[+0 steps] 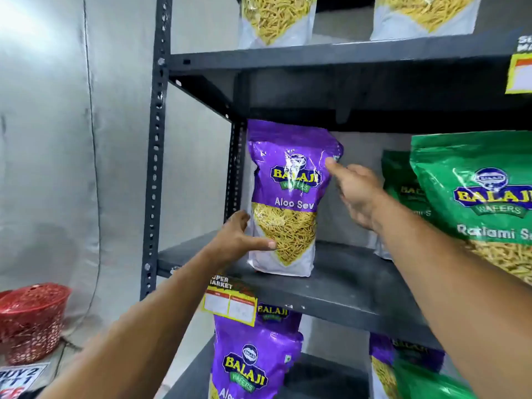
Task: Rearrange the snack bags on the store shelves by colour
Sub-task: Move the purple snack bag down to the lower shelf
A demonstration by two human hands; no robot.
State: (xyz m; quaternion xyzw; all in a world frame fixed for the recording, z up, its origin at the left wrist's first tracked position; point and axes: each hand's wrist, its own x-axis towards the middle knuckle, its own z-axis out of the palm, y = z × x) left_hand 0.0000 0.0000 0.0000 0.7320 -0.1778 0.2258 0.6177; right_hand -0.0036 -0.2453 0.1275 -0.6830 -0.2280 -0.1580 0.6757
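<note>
A purple Aloo Sev bag [288, 180] stands upright at the left end of the middle shelf [345, 286]. My left hand [239, 240] grips its lower left edge, thumb across the clear window. My right hand [355, 191] holds its upper right edge, thumb on the front and fingers behind. Two green bags stand to the right on the same shelf: one at the front [475, 197] and another behind it [403, 191]. More purple bags [253, 358] [403, 361] stand on the shelf below, with a green bag [426, 384] in front of the right one.
The top shelf [316, 53] carries two bags with clear windows [276, 18] [426, 15]. Price tags hang on the shelf edges [230, 305] [519, 76]. The black rack upright [157, 156] stands beside a grey wall. A red basket [31, 321] sits on the floor at left.
</note>
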